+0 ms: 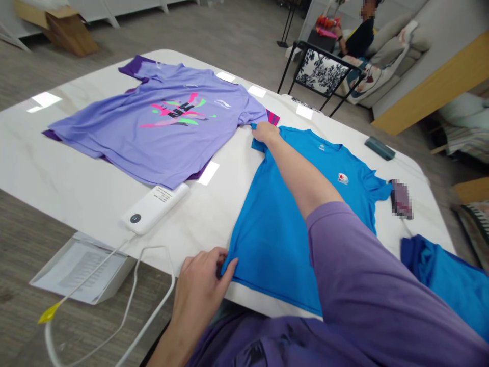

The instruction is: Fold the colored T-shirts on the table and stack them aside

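A blue T-shirt (275, 224) lies spread on the white table, with a small badge on its chest. My right hand (266, 133) reaches across it, fingers closed on the edge of its sleeve at the far left. At the near left corner of the hem, my left hand (202, 280) pinches the shirt's fabric between thumb and fingers. Left of it, a lavender T-shirt (126, 120) with a pink and green print lies flat over a darker purple garment (135, 66).
A white device (155, 209) with a cable sits at the table's (23, 137) near edge. Another blue garment (454, 285) lies at the right, beyond a dark case (380, 148). A chair (323, 71) stands behind the table, and a person (362, 38) sits farther back.
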`<action>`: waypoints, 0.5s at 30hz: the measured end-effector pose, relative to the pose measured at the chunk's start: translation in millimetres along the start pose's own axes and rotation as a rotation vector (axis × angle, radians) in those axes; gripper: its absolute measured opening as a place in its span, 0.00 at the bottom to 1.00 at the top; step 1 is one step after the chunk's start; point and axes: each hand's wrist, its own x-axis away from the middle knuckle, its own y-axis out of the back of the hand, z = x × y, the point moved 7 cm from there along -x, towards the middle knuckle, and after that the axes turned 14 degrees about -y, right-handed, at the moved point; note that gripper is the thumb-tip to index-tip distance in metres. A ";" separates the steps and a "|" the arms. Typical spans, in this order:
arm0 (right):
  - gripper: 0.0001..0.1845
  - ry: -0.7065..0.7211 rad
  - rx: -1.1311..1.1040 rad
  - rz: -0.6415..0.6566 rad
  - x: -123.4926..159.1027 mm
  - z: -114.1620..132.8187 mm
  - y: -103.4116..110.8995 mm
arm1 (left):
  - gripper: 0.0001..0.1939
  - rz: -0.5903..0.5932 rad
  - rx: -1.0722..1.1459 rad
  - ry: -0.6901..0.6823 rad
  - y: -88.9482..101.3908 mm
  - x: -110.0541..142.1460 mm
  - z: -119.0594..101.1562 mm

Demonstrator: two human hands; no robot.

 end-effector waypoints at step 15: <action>0.17 -0.364 -1.184 -0.249 56.9 -266.6 110.7 | 0.05 -0.141 0.311 -0.766 -20.9 -28.9 -160.2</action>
